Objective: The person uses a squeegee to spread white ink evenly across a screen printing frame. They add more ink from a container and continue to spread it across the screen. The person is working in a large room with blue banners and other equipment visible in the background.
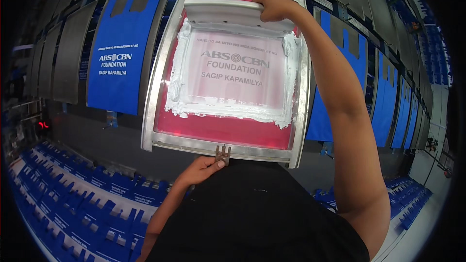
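Head view: the right hand (277,8) grips the squeegee (218,13) at the far end of the screen (218,128); the left hand (200,170) touches the near bracket (223,154), its grip unclear. The left bag (116,43) bears white print; the right bags (385,99) show none.

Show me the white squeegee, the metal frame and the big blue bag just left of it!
White squeegee (223,13): head view, middle of its long body.
Metal frame (199,145): head view, its near bar.
Big blue bag (119,36): head view, blue cloth above its white print.
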Action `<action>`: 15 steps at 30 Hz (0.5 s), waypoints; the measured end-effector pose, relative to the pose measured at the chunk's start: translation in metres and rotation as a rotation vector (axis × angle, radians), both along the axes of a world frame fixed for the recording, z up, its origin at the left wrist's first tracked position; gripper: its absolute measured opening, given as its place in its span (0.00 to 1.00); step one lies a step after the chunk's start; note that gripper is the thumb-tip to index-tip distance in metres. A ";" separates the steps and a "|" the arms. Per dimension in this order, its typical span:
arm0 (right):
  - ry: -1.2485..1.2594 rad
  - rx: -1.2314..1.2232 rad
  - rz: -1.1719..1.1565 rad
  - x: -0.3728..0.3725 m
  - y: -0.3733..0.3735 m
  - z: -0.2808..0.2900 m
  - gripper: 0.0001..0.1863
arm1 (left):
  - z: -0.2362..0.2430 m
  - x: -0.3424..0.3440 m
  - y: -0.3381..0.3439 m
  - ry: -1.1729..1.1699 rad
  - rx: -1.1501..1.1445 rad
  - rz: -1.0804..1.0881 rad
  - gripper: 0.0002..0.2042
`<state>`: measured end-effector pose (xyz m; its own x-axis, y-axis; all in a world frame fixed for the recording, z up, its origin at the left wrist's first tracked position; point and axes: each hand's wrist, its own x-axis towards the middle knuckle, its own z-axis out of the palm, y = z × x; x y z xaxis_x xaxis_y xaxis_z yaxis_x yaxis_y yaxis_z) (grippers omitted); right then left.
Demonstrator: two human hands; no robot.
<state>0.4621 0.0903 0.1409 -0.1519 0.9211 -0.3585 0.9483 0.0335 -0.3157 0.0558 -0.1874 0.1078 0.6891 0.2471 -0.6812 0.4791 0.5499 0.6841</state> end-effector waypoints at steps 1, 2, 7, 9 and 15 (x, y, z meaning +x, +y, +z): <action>0.006 0.009 -0.002 -0.001 -0.001 0.000 0.30 | -0.001 0.000 -0.001 -0.026 0.013 0.013 0.17; 0.007 -0.006 -0.015 -0.001 -0.001 0.001 0.30 | -0.004 0.000 -0.002 -0.051 0.026 0.024 0.17; -0.044 0.008 -0.034 -0.012 -0.013 0.004 0.30 | -0.019 0.001 -0.004 -0.155 0.050 0.033 0.19; -0.057 -0.006 -0.081 -0.020 -0.021 0.003 0.29 | -0.027 -0.001 -0.005 -0.220 0.042 0.016 0.19; -0.156 0.029 -0.111 -0.046 -0.054 -0.006 0.28 | -0.033 0.001 0.003 -0.214 0.000 -0.108 0.19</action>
<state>0.4156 0.0360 0.1349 0.0067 0.9393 -0.3431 0.9840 -0.0672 -0.1647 0.0565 -0.1841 0.0753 0.8400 0.1638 -0.5172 0.3797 0.5034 0.7762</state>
